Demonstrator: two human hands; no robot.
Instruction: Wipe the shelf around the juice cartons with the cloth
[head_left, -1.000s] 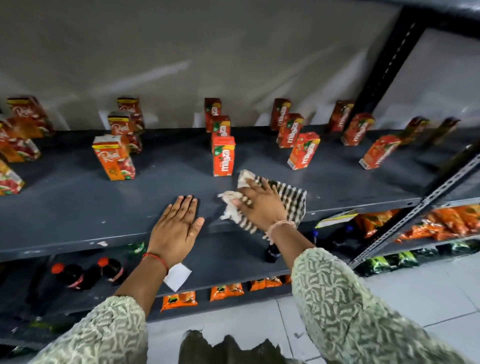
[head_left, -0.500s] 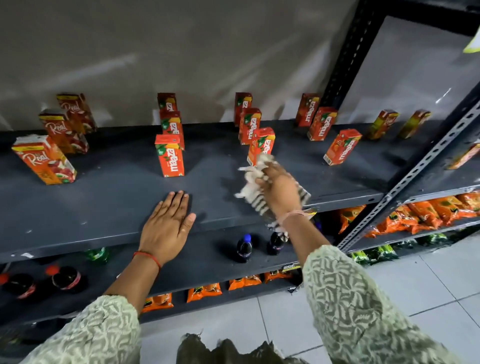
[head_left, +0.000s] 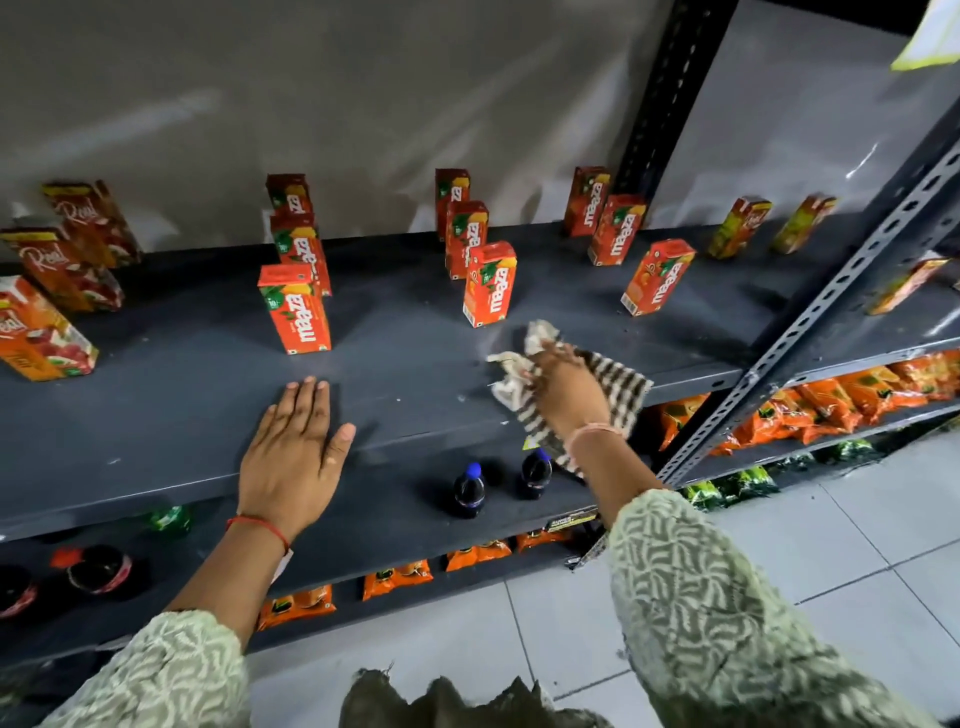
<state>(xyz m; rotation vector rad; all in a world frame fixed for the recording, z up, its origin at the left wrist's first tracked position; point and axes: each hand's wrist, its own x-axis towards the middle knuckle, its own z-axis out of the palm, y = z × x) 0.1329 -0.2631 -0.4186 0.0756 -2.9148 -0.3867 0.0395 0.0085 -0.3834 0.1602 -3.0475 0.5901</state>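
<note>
Several orange juice cartons (head_left: 489, 283) stand in short rows on the dark grey shelf (head_left: 171, 384). One carton (head_left: 294, 308) stands left of centre, another (head_left: 656, 276) leans at the right. My right hand (head_left: 566, 392) grips a brown-and-white striped cloth (head_left: 613, 379) and presses it on the shelf near the front edge, just in front of the middle row. My left hand (head_left: 292, 457) lies flat, fingers spread, on the front of the shelf, holding nothing.
Larger juice cartons (head_left: 36, 335) stand at the far left. A perforated metal upright (head_left: 810, 322) crosses at the right. Dark bottles (head_left: 469, 491) and orange packets (head_left: 852, 395) fill the lower shelves. Grey floor tiles lie below.
My right hand has carried the cloth to the right along the front of the shelf, lifting it briefly and setting it down again. The view has shifted right. My left hand stays flat.
</note>
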